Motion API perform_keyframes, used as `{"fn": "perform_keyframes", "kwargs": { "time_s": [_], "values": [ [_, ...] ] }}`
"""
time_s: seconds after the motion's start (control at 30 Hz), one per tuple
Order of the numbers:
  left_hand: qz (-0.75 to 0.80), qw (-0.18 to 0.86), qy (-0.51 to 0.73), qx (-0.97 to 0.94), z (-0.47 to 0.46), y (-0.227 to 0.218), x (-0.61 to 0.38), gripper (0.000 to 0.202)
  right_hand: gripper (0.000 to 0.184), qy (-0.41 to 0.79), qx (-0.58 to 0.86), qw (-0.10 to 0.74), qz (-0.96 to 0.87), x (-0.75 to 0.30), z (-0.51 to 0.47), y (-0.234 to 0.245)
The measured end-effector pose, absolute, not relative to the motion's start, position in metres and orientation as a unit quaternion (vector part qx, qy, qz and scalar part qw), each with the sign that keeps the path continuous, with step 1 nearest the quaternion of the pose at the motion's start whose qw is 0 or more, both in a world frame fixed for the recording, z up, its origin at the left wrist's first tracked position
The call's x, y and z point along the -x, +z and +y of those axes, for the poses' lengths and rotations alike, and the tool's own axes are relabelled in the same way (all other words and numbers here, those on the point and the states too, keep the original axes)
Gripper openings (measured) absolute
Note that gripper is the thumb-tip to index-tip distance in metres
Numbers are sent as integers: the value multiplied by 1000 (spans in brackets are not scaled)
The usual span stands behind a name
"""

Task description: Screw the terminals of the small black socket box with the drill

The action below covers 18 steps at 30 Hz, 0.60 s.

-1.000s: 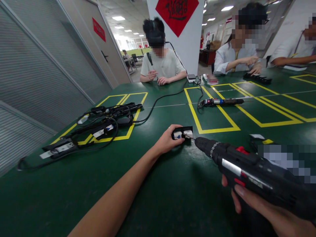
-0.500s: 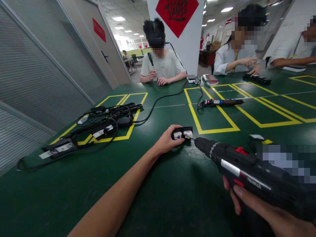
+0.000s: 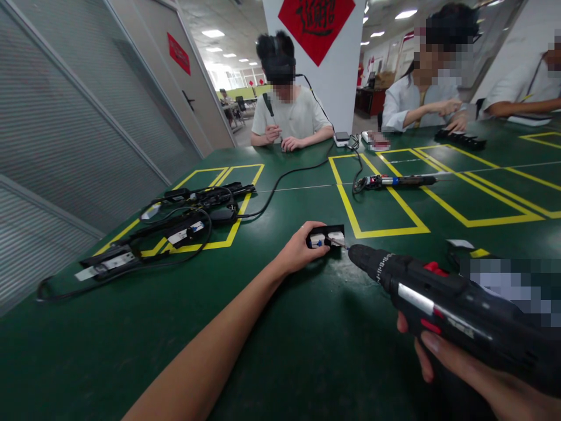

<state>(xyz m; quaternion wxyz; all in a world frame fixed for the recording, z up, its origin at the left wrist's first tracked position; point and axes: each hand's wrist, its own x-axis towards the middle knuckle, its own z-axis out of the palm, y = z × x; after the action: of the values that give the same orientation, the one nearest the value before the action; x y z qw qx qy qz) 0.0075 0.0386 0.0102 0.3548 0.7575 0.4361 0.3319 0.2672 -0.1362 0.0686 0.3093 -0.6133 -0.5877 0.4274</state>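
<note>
My left hand (image 3: 299, 250) is closed around a small black part with white inserts (image 3: 326, 237) that rests on the green table (image 3: 280, 327). My right hand (image 3: 464, 368), at the lower right, grips a black and red cordless drill (image 3: 447, 307). The drill's bit points left and its tip touches the right end of the small part.
Black power strips with tangled cables (image 3: 175, 225) lie at the left inside yellow floor-tape boxes. A long screwdriver tool (image 3: 397, 181) lies across the table's middle. Three other people (image 3: 289, 111) sit at the far side, handling their own parts.
The view has shifted slightly; my hands, the small part and the drill keep the same pose against each other.
</note>
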Motion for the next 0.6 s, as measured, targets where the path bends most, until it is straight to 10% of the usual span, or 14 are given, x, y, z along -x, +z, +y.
{"fn": "perform_keyframes", "kwargs": {
  "time_s": [0.6],
  "values": [
    [439, 359, 336, -752, 40, 8, -8, 50, 44, 521, 520, 306, -603, -258, -118, 82]
  ]
}}
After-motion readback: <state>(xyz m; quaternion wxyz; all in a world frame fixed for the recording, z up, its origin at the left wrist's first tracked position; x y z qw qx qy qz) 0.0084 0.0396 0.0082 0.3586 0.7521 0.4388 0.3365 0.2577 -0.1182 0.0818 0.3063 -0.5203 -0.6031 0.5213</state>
